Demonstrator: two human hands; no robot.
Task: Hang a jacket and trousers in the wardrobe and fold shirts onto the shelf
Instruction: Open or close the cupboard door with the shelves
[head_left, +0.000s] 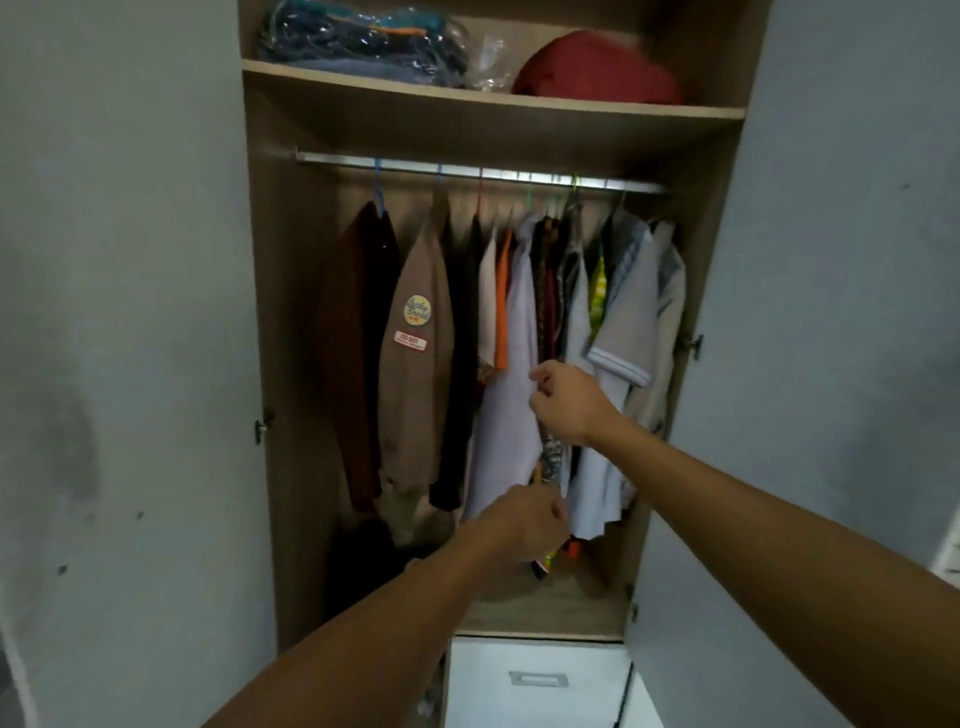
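The open wardrobe has a metal rail (467, 170) crowded with hanging clothes. A tan jacket with patches (415, 364) and a dark brown jacket (353, 353) hang at the left. A pale lilac shirt (511, 395) hangs in the middle. My right hand (569, 402) pinches the edge of that lilac shirt at mid height. My left hand (527, 522) grips the hems of the hanging clothes lower down, beside the shirt's bottom edge. Patterned and grey shirts (618, 332) hang to the right.
The upper shelf (493, 98) holds plastic-wrapped folded clothes (358, 41) and a red bundle (597, 70). Both grey doors stand open, the left door (130, 364) and the right door (831, 312). A white drawer with a handle (535, 678) sits below. Dark items lie on the wardrobe floor at the left.
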